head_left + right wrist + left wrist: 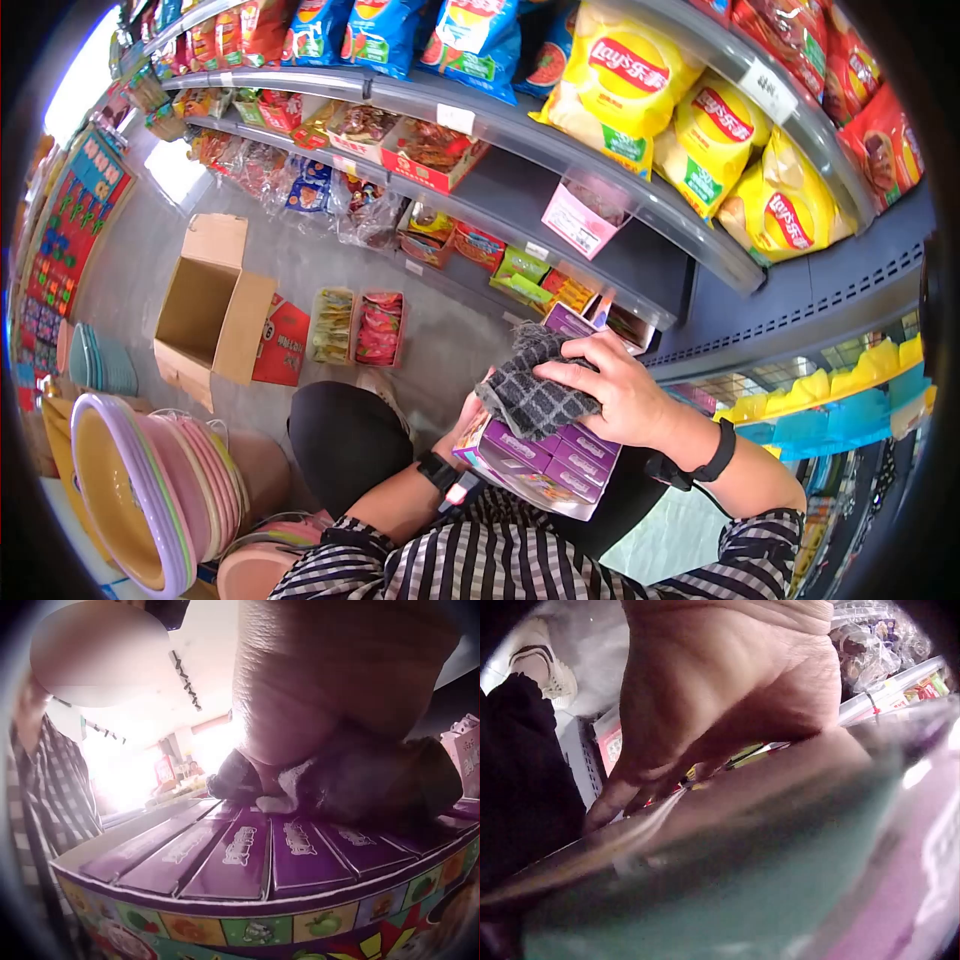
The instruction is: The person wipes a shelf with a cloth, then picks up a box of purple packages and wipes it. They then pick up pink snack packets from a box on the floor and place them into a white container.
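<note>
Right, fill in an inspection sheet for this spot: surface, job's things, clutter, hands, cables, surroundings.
Surface: grey floor, with goods standing on it.
Job's things: dark checked cloth on top of purple packs, which sit in rows in a printed box.
Clutter: open cardboard carton, pink packets and stacked tubs on the person's left.
Hands: right hand holds the cloth against the packs; left hand is at the box's side, fingers partly hidden.
Cables: nothing seen.
Surroundings: shelves ahead, stocked with snacks, including yellow bags.
</note>
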Motion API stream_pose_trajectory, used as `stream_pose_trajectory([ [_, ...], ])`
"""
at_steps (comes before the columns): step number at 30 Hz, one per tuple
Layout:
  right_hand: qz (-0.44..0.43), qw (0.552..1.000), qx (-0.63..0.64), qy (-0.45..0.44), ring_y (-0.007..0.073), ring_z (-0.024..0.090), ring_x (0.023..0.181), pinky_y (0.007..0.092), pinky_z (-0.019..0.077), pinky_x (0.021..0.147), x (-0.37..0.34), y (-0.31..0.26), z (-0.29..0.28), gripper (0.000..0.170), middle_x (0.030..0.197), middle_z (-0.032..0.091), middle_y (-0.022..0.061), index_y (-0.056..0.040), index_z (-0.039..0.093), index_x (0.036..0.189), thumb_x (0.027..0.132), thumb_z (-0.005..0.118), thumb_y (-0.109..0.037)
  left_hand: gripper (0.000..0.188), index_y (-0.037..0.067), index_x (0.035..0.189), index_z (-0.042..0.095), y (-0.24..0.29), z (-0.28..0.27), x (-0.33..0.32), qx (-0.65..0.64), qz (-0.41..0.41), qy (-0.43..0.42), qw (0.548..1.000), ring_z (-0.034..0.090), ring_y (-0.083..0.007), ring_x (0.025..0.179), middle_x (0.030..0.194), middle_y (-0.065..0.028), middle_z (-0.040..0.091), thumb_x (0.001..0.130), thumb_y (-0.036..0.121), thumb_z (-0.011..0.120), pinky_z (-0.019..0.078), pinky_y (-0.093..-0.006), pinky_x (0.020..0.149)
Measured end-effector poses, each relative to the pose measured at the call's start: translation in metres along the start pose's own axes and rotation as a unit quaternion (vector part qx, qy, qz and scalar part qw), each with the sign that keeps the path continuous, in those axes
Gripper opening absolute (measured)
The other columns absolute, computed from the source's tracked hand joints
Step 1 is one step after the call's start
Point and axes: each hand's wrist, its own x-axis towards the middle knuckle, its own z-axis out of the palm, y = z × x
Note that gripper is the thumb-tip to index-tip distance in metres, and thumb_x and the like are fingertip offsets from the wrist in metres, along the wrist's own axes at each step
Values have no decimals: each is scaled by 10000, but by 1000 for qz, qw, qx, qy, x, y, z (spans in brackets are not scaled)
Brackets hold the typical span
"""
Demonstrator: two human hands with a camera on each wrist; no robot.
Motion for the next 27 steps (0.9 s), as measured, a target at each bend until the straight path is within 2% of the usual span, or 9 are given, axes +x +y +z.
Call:
stream_pose_trajectory([
  [6, -32, 999, -38, -9, 296, 508, 978, 394, 480, 857, -23, 10, 3, 662, 1093, 535, 86, -201, 630, 1179, 548, 731, -30, 490, 35, 1333, 464, -11, -36, 15, -16, -76, -18, 997, 630, -277, 1049, 1219, -154, 606, 980, 371, 409, 488, -428, 972],
  [7, -30, 999, -38, -7, 296, 508, 978, 394, 480, 857, -26, 8, 1, 662, 1093, 535, 86, -201, 630, 1179, 548, 731, -30, 499, 47, 1341, 463, -11, 17, 0, 209, -7, 163, 964, 630, -285, 1053, 1217, -162, 609, 974, 382, 411, 489, -432, 971],
  [10, -63, 996, -69, -3, 287, 503, 940, 378, 491, 834, -36, -1, -3, 599, 1106, 533, 76, -213, 632, 1180, 599, 689, -77, 534, 78, 1376, 436, -8, 32, -3, 37, -109, -43, 992, 613, -285, 1095, 1275, -150, 576, 979, 433, 397, 495, -439, 958],
  [14, -159, 986, -48, 16, 266, 504, 937, 367, 487, 798, -47, -23, 0, 454, 1092, 525, 51, -222, 632, 1172, 720, 596, -186, 590, 35, 1399, 399, -4, 34, 3, 112, -110, -64, 986, 526, -309, 1209, 1360, -172, 497, 965, 435, 421, 395, -454, 1058],
  [18, -224, 970, -96, 2, 219, 512, 915, 333, 483, 752, -46, -22, 2, 446, 1059, 528, 35, -239, 611, 1178, 734, 575, -214, 554, 23, 1368, 435, -5, 20, 8, 24, -187, -55, 981, 556, -303, 1176, 1340, -171, 519, 959, 395, 464, 425, -462, 1028],
  [21, -130, 964, -226, 58, 255, 515, 919, 382, 489, 775, -40, 22, -9, 423, 1053, 542, 49, -229, 618, 1158, 740, 558, -199, 552, 43, 1382, 419, -6, 30, 1, 157, -94, -18, 983, 578, -296, 1148, 1312, -174, 543, 957, 391, 474, 453, -458, 999],
  [22, -97, 964, -237, 69, 272, 518, 926, 390, 490, 788, -40, 29, -11, 434, 1058, 544, 60, -208, 617, 1156, 726, 582, -160, 534, 74, 1400, 395, -2, 15, 6, 51, -168, -75, 982, 606, -282, 1109, 1282, -164, 568, 952, 340, 511, 474, -443, 978],
  [25, 166, 967, -167, 100, 308, 523, 956, 382, 489, 835, -44, 85, -15, 512, 1072, 543, 96, -139, 609, 1168, 671, 648, -24, 545, 86, 1407, 376, -7, 1, 9, 32, -112, -74, 990, 624, -271, 1080, 1263, -157, 584, 937, 297, 553, 482, -427, 971],
  [27, 216, 957, -169, 97, 317, 526, 964, 363, 485, 850, -56, 87, -20, 556, 1079, 542, 105, -135, 605, 1188, 654, 662, 8, 554, 73, 1400, 379, -3, -4, 9, 31, -115, -79, 990, 628, -260, 1074, 1261, -154, 586, 925, 278, 579, 488, -425, 964],
])
